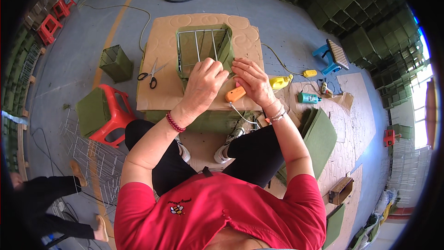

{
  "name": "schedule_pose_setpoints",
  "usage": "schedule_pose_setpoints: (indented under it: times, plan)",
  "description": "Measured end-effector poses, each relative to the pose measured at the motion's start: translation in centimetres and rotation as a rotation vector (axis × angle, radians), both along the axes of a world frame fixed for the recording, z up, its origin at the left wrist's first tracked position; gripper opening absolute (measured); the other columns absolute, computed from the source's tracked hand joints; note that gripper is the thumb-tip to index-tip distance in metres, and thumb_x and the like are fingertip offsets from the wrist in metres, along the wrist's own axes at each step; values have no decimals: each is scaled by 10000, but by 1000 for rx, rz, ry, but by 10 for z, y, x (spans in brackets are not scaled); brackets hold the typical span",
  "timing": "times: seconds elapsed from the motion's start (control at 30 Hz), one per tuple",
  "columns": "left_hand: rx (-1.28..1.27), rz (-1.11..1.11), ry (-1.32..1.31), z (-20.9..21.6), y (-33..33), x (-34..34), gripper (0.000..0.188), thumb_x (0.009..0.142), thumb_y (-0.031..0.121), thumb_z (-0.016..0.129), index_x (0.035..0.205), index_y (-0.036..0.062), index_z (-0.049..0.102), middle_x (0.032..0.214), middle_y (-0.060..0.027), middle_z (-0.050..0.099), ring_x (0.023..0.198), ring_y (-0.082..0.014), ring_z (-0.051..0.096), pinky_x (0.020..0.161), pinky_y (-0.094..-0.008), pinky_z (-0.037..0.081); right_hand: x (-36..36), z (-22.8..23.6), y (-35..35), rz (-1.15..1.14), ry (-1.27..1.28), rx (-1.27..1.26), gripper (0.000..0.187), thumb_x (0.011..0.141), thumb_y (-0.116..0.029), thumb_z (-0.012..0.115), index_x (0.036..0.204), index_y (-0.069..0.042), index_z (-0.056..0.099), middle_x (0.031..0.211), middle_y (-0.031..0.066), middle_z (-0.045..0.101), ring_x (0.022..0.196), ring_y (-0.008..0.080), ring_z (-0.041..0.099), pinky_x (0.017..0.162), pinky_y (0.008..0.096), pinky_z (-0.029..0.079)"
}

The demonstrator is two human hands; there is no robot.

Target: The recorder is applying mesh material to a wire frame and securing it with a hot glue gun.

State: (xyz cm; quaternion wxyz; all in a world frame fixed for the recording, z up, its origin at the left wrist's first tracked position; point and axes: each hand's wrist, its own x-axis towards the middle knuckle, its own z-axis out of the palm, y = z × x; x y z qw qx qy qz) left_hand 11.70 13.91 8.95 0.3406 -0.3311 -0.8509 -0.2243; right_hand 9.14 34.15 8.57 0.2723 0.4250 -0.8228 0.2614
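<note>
On the cardboard-topped work surface [159, 88] stands an open green box [226, 48] with a metal wire frame [196, 45] inside. My left hand [206, 81] is closed at the box's near rim, fingers curled and pinching the edge. At the near right corner my right hand [253, 82] presses its fingers together over the same rim, its thumb partly hidden. The material between the fingertips is too small to make out. An orange glue gun [235, 94] with a white cord lies just under my right hand. Black-handled scissors [151, 75] rest open left of the box.
Right of the box are a yellow bottle [280, 82], a green bottle [309, 98] and a blue stool [329, 58]. A red stool [115, 115] and a green box [115, 63] stand left. Wire frames [95, 157] lie near another person's legs [51, 203]. Green panels [319, 134] lean at right.
</note>
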Motion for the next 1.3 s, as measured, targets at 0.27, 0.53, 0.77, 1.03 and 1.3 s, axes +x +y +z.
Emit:
schedule_pose_setpoints:
  times: [0.27, 0.53, 0.77, 1.03, 1.3]
  plan:
    - [11, 1, 33, -6, 10, 11, 165, 692, 35, 731, 825, 48, 635, 819, -33, 519, 811, -207, 518, 732, -340, 445, -17, 3, 11, -378, -536, -569, 245, 891, -199, 665, 992, 24, 668, 818, 77, 662, 699, 170, 622, 650, 294, 503]
    - [-71, 52, 30, -6, 10, 16, 116, 717, 51, 705, 805, 47, 630, 787, -32, 509, 821, -196, 519, 744, -332, 439, -32, -5, -4, -149, -1181, -556, 258, 918, -235, 659, 744, -48, 616, 635, -39, 551, 534, 45, 469, 479, 206, 368]
    - [-92, 37, 20, -5, 10, 19, 65, 745, 64, 654, 801, 44, 626, 805, -38, 518, 834, -199, 517, 746, -330, 435, -30, 8, -12, -263, -1024, -409, 360, 897, -270, 684, 664, -3, 617, 554, -14, 547, 474, 44, 466, 438, 227, 374]
    - [-46, -16, 26, -8, 13, 24, 69, 728, 63, 609, 793, 39, 615, 818, -46, 516, 849, -201, 516, 748, -329, 431, -3, 3, -17, -444, -620, -69, 343, 800, -271, 680, 676, 43, 618, 566, 216, 542, 494, 334, 540, 526, 417, 436]
    - [-113, 23, 19, -6, 14, 30, 70, 752, 86, 574, 803, 42, 594, 829, -51, 509, 852, -207, 509, 751, -333, 426, -7, 21, -9, -449, -798, -194, 456, 909, -370, 587, 716, 40, 634, 553, 187, 552, 527, 281, 595, 560, 399, 461]
